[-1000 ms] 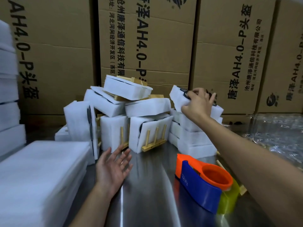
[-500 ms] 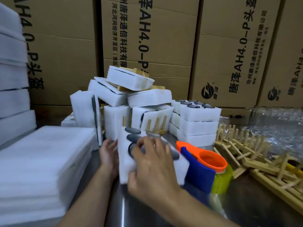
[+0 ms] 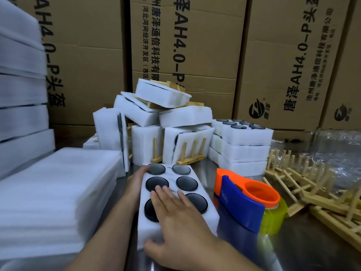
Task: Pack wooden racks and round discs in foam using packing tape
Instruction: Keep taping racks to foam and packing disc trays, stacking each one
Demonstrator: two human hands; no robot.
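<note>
A white foam block (image 3: pixel 212 216) with several dark round discs (image 3: pixel 187 183) set in its holes lies flat on the metal table in front of me. My right hand (image 3: pixel 175 222) presses flat on its near top, fingers straight, thumb at the near edge. My left hand (image 3: pixel 135 183) lies along the block's left side, one fingertip on the far left corner. Loose wooden racks (image 3: pixel 312 184) lie in a heap at the right. An orange and blue tape dispenser (image 3: pixel 242 204) with yellowish tape stands just right of the block.
A pile of foam-wrapped bundles (image 3: pixel 162 118) and stacked foam blocks with discs (image 3: pixel 244 145) fill the back. Foam sheets (image 3: pixel 54 192) are stacked at the left, with taller foam stacks (image 3: pixel 19 94) behind. Cardboard boxes (image 3: pixel 185 45) wall the rear. Clear plastic bags (image 3: pixel 332 145) lie far right.
My right hand took a foam block with discs off the back stack and brought it to the table in front of me. My left hand moved onto its left side.
</note>
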